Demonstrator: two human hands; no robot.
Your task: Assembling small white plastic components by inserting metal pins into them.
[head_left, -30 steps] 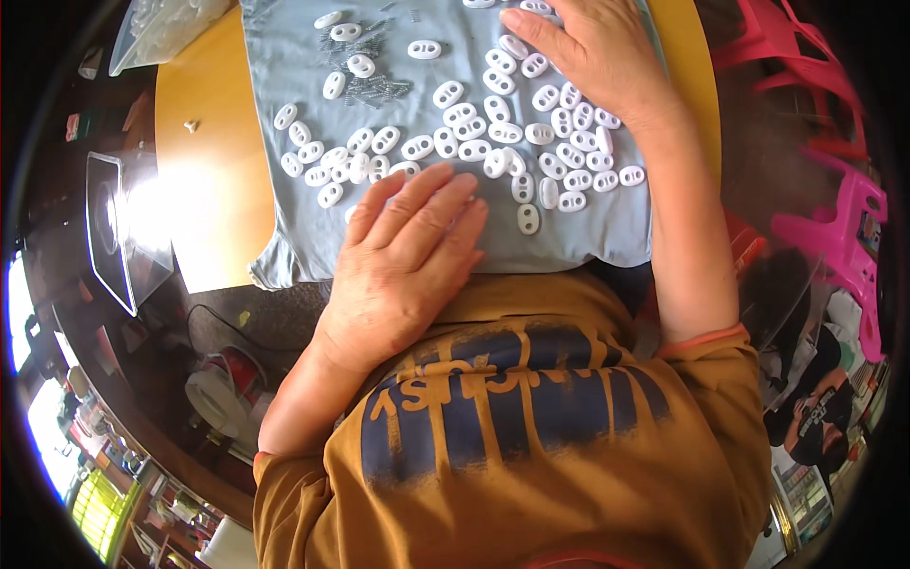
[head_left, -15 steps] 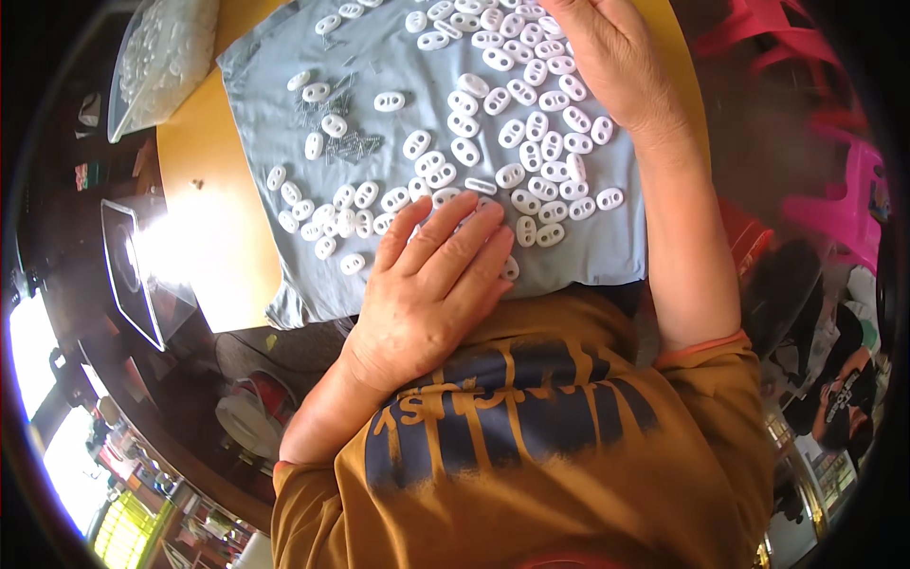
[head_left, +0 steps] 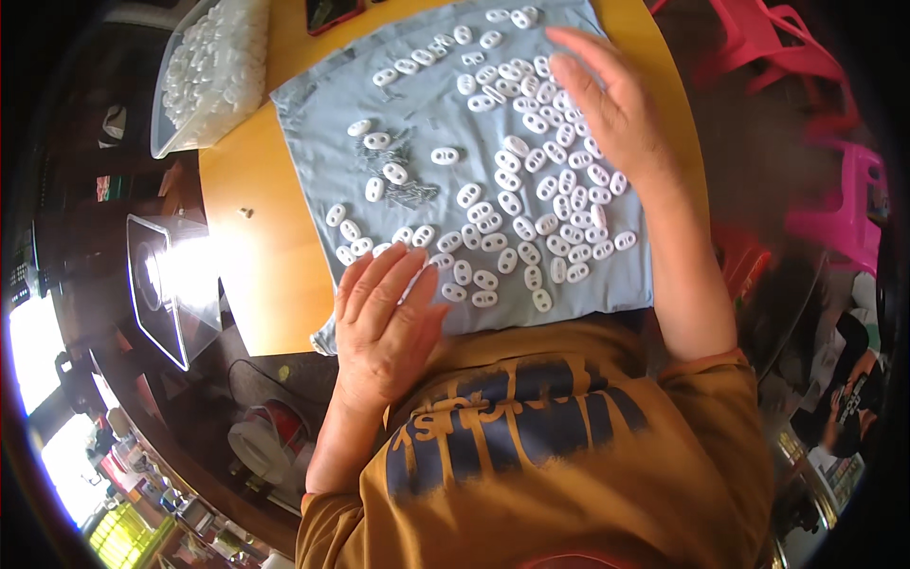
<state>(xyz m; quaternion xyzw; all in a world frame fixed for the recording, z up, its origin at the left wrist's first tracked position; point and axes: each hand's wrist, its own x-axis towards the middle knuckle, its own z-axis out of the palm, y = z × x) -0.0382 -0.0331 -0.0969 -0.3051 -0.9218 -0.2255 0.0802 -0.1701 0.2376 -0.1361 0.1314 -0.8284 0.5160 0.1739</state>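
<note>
Head view. Left hand (head_left: 384, 322) flat at the near left edge of the grey-blue cloth (head_left: 427, 104), fingers (head_left: 374, 280) spread slightly and stretched out, gripping nothing; fingertips touching the nearest of the white oval pieces (head_left: 517, 204). Right hand (head_left: 611, 119) open on the far right of the cloth, fingers loosely together, palm down over a dense cluster of the pieces, clamped on nothing. Pieces scattered across the cloth, thickest at the right beside the right hand, thinner toward the left.

Cloth spread on a yellow round table (head_left: 261, 256). Clear bin (head_left: 204, 71) full of the same white pieces at the far left. Empty-looking clear container (head_left: 171, 284) glaring with light at the left edge. Pink plastic stools (head_left: 834, 190) to the right, off the table.

Pieces small, white, oval, each with two holes. Small heap of thin grey metal bits (head_left: 408, 190) among them, left of centre.
</note>
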